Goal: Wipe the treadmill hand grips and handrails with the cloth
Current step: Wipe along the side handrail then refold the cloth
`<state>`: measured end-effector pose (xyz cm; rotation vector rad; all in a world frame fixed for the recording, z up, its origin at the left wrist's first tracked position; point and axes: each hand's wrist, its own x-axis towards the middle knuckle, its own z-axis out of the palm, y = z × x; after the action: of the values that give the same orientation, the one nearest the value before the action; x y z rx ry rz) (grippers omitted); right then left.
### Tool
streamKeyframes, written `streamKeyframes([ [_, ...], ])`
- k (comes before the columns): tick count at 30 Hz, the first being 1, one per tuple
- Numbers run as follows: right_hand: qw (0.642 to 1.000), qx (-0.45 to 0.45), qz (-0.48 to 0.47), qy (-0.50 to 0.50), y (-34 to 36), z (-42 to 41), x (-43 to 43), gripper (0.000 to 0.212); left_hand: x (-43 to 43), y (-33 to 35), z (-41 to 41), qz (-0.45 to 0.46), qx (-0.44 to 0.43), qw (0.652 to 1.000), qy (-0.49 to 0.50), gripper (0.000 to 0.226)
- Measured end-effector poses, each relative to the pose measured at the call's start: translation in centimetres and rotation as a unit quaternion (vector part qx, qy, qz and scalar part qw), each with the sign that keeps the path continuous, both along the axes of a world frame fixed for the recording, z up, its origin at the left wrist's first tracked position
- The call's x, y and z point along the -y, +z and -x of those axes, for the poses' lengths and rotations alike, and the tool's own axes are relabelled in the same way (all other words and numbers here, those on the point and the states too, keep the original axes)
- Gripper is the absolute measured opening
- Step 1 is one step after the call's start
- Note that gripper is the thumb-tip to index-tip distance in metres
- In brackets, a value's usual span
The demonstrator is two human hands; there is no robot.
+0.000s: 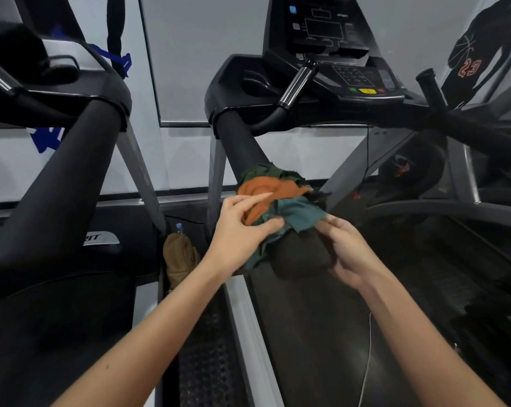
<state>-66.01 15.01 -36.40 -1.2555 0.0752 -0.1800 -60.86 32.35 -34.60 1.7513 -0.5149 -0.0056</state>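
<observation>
A bundled cloth (280, 192) of orange, green and teal scraps lies draped over the treadmill's black left handrail (239, 142), near its rounded end (298, 257). My left hand (242, 227) lies on the cloth's near side, with the fingers over the orange part and the thumb pinching its lower edge. My right hand (345, 251) curls around the right side of the handrail's end, its fingertips touching the teal flap. A chrome hand grip (296, 83) rises in front of the console (333, 39). The right handrail (477, 133) runs off to the right.
A second treadmill's black handrail (66, 171) stands to the left. A tan bag (180, 257) with a water bottle (179, 227) sits on the floor between the machines. The treadmill belt (321, 333) lies below my arms, with a thin white cord (368, 348) hanging over it.
</observation>
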Motion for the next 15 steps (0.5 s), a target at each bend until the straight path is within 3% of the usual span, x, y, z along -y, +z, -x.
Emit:
streamKeyframes([
  [2, 0.999, -0.033, 0.035, -0.014, 0.7, -0.1, 0.3, 0.032, 0.0, 0.1, 0.7, -0.004, 0.001, 1.000, -0.004, 0.043],
  [4, 0.996, -0.005, 0.052, -0.069, 2.4, -0.4, 1.1, 0.034, 0.4, 0.7, 1.5, -0.035, 0.015, 0.999, -0.039, 0.047],
  [7, 0.972, 0.030, 0.169, -0.159, 4.9, 0.0, 2.5, 0.038, 0.2, 2.6, 1.6, -0.100, -0.005, 0.989, -0.113, 0.073],
  [8, 0.960, 0.037, 0.246, -0.128, 5.7, 0.3, 2.6, 0.038, -0.3, 3.1, 1.3, -0.115, -0.015, 0.985, -0.128, 0.079],
  [11, 0.909, 0.024, 0.403, 0.108, 6.3, 0.9, 1.8, 0.027, -2.1, 2.9, 0.3, -0.100, -0.046, 0.981, -0.161, 0.086],
  [13, 0.884, 0.011, 0.433, 0.175, 6.1, 0.9, 1.8, 0.048, -2.9, 1.8, 0.0, -0.044, -0.084, 0.978, -0.186, 0.088],
  [15, 0.891, 0.010, 0.421, 0.173, 6.0, 0.5, 1.8, 0.056, -3.1, 0.7, -0.1, 0.000, -0.097, 0.976, -0.193, 0.088],
])
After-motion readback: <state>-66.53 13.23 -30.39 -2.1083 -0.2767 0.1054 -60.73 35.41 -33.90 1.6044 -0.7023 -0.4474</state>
